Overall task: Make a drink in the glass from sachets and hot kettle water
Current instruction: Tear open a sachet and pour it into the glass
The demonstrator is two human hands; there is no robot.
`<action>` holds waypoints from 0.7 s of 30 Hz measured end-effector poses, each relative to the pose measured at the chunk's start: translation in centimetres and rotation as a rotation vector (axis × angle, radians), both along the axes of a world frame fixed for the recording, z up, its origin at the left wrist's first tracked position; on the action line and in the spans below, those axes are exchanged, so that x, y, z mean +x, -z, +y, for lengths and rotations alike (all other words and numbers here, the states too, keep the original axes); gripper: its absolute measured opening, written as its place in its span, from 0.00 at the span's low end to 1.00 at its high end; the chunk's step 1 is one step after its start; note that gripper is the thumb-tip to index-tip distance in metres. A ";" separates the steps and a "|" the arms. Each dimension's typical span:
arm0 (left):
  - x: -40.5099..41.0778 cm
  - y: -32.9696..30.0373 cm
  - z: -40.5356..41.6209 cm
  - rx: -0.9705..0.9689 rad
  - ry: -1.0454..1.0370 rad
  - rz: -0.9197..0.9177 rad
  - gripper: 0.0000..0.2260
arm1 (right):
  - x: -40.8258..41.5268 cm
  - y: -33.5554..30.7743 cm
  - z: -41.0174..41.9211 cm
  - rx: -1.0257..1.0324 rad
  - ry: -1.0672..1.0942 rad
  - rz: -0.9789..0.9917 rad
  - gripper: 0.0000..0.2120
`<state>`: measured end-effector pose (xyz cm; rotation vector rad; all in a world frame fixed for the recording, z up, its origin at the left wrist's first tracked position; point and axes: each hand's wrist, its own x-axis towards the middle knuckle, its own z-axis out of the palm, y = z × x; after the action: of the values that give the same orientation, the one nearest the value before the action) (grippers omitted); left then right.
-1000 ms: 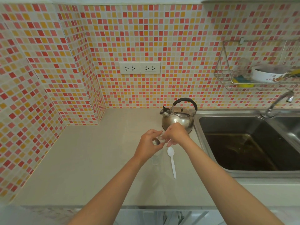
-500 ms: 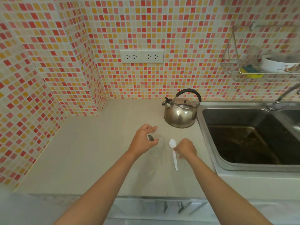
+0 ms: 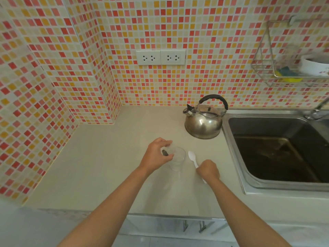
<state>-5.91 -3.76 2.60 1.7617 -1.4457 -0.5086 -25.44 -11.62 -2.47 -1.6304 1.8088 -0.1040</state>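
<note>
Left hand (image 3: 156, 155) pinches a small clear sachet (image 3: 167, 151) over the rim of the glass (image 3: 176, 158), which stands on the surface just beyond its fingers. Right hand (image 3: 208, 171) curls round the white spoon (image 3: 193, 157) handle, bowl poking out past the fingers; kettle (image 3: 204, 121) well beyond both.

kettle (image 3: 203, 124): shiny metal (black handle) | glass (image 3: 176, 159): clear | spoon (image 3: 193, 158): white plastic | countertop (image 3: 106, 157): matt

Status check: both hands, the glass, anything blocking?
Left hand holding a sachet at the glass rim. Right hand gripping the white spoon handle. Kettle behind, untouched. Nothing in the way.
</note>
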 end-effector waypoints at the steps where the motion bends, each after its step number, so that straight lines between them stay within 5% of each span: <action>1: 0.1 -0.1 -0.1 0.000 0.004 0.001 0.22 | -0.2 -0.2 -0.2 -0.019 0.010 -0.036 0.04; 6: 0.2 -0.6 -0.9 0.040 0.062 -0.067 0.23 | -1.7 -2.3 -1.3 -0.155 0.070 -0.298 0.10; 21: 0.4 -2.1 -2.0 0.156 0.188 -0.434 0.24 | -3.5 -7.1 1.5 -0.312 -0.225 -0.403 0.09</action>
<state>-5.52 -5.75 4.66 1.9518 -1.9297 -0.3537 -28.94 -10.11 4.64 -1.8560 1.3422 -0.5944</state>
